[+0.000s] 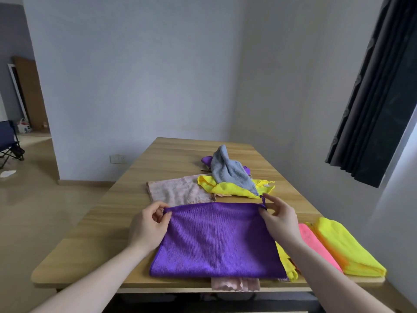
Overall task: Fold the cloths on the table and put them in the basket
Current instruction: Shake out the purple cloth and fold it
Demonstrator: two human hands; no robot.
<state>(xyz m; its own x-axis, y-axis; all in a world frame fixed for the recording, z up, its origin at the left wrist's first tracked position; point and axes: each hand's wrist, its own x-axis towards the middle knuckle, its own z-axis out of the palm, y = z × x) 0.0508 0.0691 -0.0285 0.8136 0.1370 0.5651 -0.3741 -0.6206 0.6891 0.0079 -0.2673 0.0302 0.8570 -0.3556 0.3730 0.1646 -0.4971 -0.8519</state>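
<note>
The wooden table [144,177] carries a purple cloth [216,240] spread at its near edge. The left hand [147,227] pinches the far left corner, the right hand [279,220] the far right corner — fingers curled on fabric. Loose beyond: one pink towel [178,192], one yellow cloth [234,188], one grey cloth [230,171] — folded at right, one yellow [347,249], one pink [316,247]

The purple cloth [216,240] is covering most of a pink cloth [234,284], which is showing only as a strip hanging over the table [90,233] edge. The right hand [279,220] is hiding part of a yellow cloth [287,264]. The grey cloth [230,170] is concealing most of a second purple cloth [206,159]. Both forearms are running off the bottom edge.
</note>
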